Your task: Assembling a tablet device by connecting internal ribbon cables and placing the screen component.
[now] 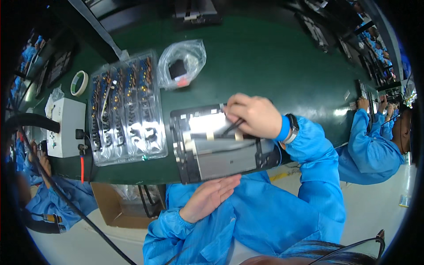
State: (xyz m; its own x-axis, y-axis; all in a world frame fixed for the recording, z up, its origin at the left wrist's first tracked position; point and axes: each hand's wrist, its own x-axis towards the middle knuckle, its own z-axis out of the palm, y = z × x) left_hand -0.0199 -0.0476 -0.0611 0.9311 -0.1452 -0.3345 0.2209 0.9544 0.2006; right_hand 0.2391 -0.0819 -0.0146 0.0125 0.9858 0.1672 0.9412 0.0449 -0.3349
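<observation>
A flat black device chassis (191, 170) with grey panels and pale tape strips lies in front of me by the table's near edge. Above its upper right part, my right hand (256, 115) is closed around slim black tweezers (233, 127); the hand is slightly blurred and the tips are hard to make out. My left hand (212, 196) rests at the chassis's near edge, fingers stretched out and together, holding nothing. A blue band and a watch circle my right wrist.
Left of the chassis stands a clear tray (128, 110) of small parts. Behind are a plastic bag (194, 55) and a tape roll (79, 84). A white box (68, 128) with cables stands far left; a cardboard box (108, 205) sits below. Co-workers (369, 148) sit at both sides.
</observation>
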